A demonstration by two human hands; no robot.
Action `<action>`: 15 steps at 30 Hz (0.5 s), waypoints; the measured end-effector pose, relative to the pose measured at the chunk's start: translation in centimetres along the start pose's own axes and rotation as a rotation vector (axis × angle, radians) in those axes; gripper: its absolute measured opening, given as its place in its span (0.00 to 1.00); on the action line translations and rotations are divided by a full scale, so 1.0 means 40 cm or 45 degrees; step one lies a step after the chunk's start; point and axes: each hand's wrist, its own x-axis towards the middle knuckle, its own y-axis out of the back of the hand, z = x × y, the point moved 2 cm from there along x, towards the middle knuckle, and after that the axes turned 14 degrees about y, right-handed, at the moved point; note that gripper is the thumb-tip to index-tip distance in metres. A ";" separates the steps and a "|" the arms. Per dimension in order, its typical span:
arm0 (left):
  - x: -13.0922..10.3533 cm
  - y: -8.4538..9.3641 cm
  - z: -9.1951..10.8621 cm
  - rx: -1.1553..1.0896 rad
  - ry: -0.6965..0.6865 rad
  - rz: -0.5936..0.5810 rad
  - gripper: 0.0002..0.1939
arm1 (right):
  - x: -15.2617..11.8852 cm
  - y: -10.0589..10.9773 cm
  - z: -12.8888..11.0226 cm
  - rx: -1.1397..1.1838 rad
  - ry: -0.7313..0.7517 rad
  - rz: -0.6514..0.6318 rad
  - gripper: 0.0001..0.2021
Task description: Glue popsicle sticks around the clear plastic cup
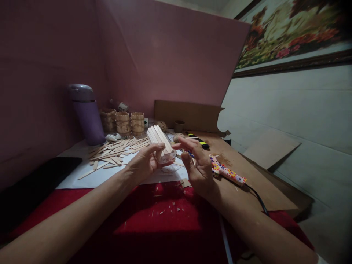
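My left hand [145, 163] grips a clear plastic cup [166, 157] that lies tilted, with several pale craft sticks [159, 139] side by side along its wall. The left thumb presses on the sticks near their lower ends. Close to the right side of the cup is my right hand [199, 167], its thumb and fingers apart and the fingertips near the sticks. One thin stick [191, 138] shows just behind the right fingers; whether they touch it I cannot tell. Beyond my right wrist lies a hot glue gun [229, 174] in a flowered wrap, partly hidden by that hand.
Loose craft sticks [115, 152] are scattered over white paper [71, 176]. Behind them stand a purple tumbler [89, 121] and several stick-covered cups [123, 124]. A black-and-yellow utility knife [202, 142] rests on cardboard [264, 194]. A black cable [258, 198] trails right. Scraps dot the red cloth [165, 227].
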 end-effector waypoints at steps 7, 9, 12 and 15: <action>0.002 0.003 -0.003 -0.017 0.008 -0.009 0.12 | 0.005 0.006 -0.018 -0.106 0.146 -0.124 0.21; 0.005 0.005 -0.005 -0.005 0.010 0.009 0.12 | 0.008 0.004 -0.022 -0.125 0.212 -0.185 0.24; 0.008 0.008 -0.008 0.010 0.005 0.015 0.11 | 0.011 -0.001 -0.023 -0.121 0.296 -0.229 0.27; 0.010 0.009 -0.008 0.012 -0.001 0.018 0.11 | 0.013 -0.004 -0.021 -0.114 0.322 -0.223 0.27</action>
